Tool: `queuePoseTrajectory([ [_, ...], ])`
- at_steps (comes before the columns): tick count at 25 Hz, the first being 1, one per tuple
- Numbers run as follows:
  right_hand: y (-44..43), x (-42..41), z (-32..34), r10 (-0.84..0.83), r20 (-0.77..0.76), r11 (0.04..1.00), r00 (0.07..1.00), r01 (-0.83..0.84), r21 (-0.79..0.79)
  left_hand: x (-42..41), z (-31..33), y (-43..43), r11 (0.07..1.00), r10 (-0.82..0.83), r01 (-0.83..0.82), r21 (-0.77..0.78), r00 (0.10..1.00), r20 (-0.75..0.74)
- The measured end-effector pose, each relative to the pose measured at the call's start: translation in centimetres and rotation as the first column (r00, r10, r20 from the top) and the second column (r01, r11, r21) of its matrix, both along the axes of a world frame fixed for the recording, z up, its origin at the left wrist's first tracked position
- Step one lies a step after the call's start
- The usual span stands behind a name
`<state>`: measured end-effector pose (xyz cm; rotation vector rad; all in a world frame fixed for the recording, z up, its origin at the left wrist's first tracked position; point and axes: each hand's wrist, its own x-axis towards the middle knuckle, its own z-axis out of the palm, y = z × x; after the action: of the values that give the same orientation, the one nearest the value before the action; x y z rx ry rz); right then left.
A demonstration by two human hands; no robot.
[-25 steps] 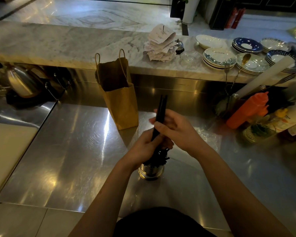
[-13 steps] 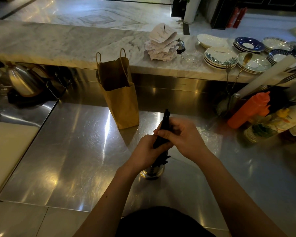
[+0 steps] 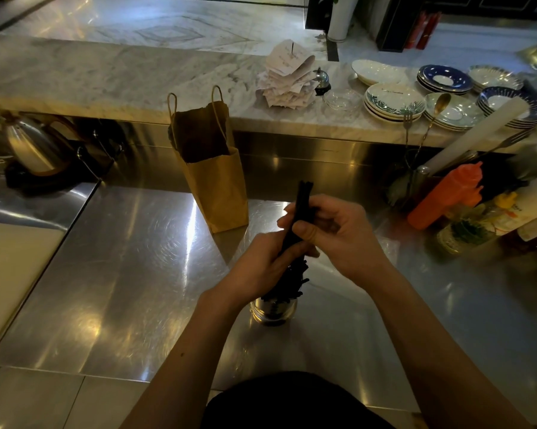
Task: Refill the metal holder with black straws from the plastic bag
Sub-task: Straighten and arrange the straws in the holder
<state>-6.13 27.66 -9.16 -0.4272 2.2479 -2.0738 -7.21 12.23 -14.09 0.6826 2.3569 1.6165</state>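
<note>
Holding a bundle of black straws [image 3: 303, 209] upright over the metal holder [image 3: 273, 312] on the desk [image 3: 130, 274]. The left hand [image 3: 257, 270] grips it low and the right hand [image 3: 341, 239] has its fingers curled round the upper part. My worry: loose ends splay, snag the rim or the straws already inside, and tip the holder. I can't read the print on the receipts [image 3: 287, 75] or the white bottle [image 3: 533, 196].

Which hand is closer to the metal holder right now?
Left. The left hand grips the black straws just above the metal holder; the right hand pinches them higher up, farther from it.
</note>
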Motion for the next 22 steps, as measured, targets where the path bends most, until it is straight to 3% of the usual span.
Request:
queuePoseTrajectory([
  [16, -1.1, -1.1, 0.2, -0.063, -0.084, 0.998, 0.994, 0.062, -0.013, -1.5, 1.1, -0.7, 0.999, -0.033, 0.034, 0.023, 0.999, -0.042],
  [22, -1.1, -0.7, -3.6, -0.073, 0.005, 0.995, 0.997, 0.073, 0.062, -0.8, -2.9, -0.9, 0.999, -0.037, 0.039, -0.021, 0.995, 0.090],
])
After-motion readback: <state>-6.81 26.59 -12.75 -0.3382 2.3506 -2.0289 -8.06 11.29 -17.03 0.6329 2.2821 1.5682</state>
